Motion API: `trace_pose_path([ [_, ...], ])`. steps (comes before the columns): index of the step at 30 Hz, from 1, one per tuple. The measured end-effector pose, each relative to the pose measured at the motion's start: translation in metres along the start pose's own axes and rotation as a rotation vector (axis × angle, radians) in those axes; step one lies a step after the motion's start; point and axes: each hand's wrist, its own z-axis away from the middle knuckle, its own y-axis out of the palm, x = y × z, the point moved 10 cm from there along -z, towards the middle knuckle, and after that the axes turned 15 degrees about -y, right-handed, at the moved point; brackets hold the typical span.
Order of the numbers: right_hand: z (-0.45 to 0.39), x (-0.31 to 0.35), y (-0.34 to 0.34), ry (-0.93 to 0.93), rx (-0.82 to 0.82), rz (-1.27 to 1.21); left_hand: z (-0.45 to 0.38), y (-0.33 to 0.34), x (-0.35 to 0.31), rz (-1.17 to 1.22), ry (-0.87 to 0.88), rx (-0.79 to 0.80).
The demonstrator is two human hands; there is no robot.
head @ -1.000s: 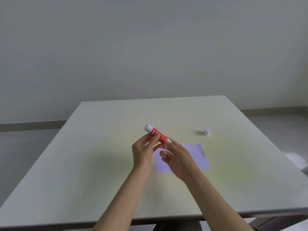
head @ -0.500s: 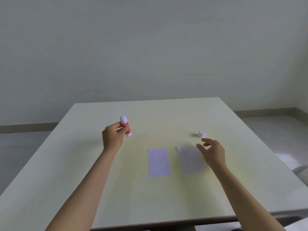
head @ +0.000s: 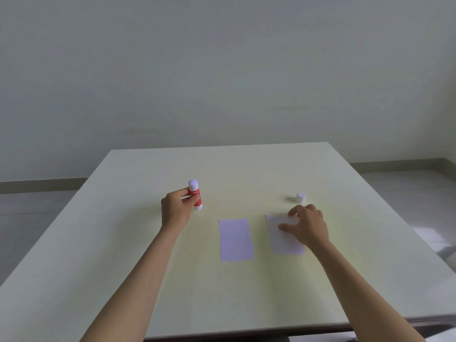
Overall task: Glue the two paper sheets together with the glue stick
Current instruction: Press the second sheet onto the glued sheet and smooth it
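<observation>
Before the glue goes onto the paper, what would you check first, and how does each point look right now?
1. Cap off the stick: ok. The white cap stands alone on the table, beyond the right sheet.
2. Stick firmly held: ok. The left hand has a closed grip on the glue stick, upright.
3. Glue wound out enough: cannot tell. The pale tip is too blurred to judge.
4. Both sheets flat and apart: ok. The left sheet and right sheet lie side by side with a gap.
5. Sheet steadied: ok for the right sheet, where the right hand rests its fingers; the left sheet lies free.
</observation>
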Motion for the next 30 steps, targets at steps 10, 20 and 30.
trace_pose_path([
  [10, -0.014, -0.002, 0.008, -0.022, 0.141, -0.100, 0.002, 0.005, 0.008, 0.006, -0.013, 0.013],
  [20, -0.011, -0.010, -0.012, -0.017, -0.151, -0.291, 0.001, 0.006, 0.013, 0.031, -0.020, -0.003],
  [30, -0.012, -0.001, -0.035, -0.018, -0.108, -0.804, 0.029, -0.025, 0.008, 0.131, 0.174, -0.279],
])
